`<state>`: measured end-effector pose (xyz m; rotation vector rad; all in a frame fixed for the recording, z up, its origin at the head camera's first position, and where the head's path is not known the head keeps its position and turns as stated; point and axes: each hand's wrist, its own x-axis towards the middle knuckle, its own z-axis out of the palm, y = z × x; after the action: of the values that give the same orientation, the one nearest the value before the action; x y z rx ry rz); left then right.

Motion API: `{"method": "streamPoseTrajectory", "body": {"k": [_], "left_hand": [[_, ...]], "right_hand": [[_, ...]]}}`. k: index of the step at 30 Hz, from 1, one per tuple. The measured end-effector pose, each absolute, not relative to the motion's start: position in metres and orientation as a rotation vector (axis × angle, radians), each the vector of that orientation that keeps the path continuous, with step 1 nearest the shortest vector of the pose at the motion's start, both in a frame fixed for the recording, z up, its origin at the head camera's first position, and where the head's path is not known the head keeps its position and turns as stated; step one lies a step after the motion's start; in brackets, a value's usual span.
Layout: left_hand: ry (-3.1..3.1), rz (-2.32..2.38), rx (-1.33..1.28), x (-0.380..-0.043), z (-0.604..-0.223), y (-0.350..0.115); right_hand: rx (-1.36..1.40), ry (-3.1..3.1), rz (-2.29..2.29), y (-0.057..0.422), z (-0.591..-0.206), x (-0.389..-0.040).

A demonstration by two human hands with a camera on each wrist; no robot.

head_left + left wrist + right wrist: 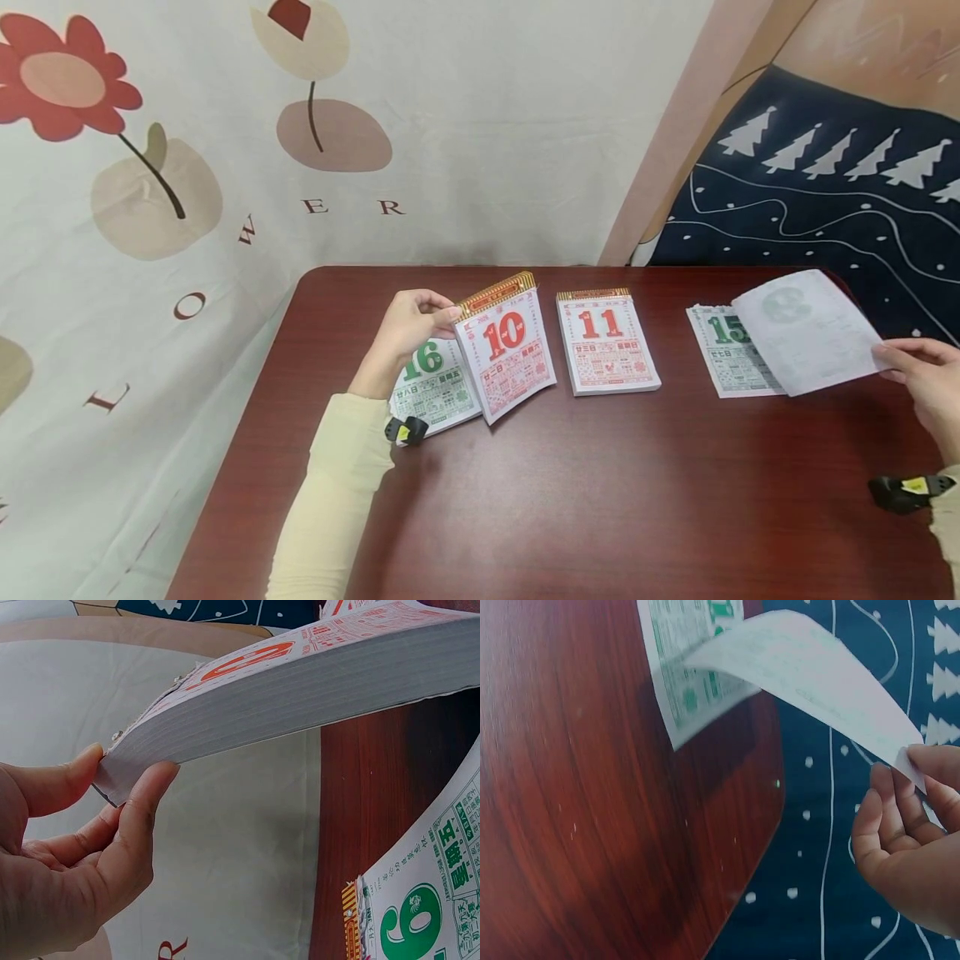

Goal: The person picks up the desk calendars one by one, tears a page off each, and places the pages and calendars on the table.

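Observation:
At the centre-left, my left hand (408, 333) pinches the top left corner of a thick tear-off calendar pad (506, 350) with a red 10 and a gold top strip. The pad is tilted, and the left wrist view shows its grey page edges, with the thumb on one face and fingers on the other. It partly covers a calendar pad (438, 396) with a green 16. On the right, my right hand (926, 379) pinches the edge of a thin calendar page (813, 337), its pale back up. This page bends over part of a green 15 page (727, 362).
Between the hands lies a calendar pad (609, 346) with a red 11, on the dark red table (585, 500). Behind the table hang a pale flower-print cloth (487, 167) and a navy cloth (810, 200) with white trees. A black camera (907, 493) sits at the right wrist.

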<state>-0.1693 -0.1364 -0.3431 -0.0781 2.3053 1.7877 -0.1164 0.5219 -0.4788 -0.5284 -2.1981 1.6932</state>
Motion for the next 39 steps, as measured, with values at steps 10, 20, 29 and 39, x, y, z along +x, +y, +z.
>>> {"method": "streamPoseTrajectory", "body": {"k": [10,20,29,39], "left_hand": [[2.291,1.8,-0.071,-0.169,-0.344,-0.136],[2.291,1.801,-0.067,-0.169,-0.344,-0.137],[2.293,1.797,-0.063,-0.169,-0.343,-0.137],[2.283,1.791,-0.047,-0.169,-0.342,-0.136]], "right_hand": [[-0.527,-2.206,1.612,0.594,-0.519,-0.125],[-0.707,-2.305,1.555,0.516,-0.475,-0.111],[-0.815,-2.691,1.225,0.417,-0.423,-0.102],[-0.595,-2.81,1.267,0.432,-0.488,-0.124]]}}
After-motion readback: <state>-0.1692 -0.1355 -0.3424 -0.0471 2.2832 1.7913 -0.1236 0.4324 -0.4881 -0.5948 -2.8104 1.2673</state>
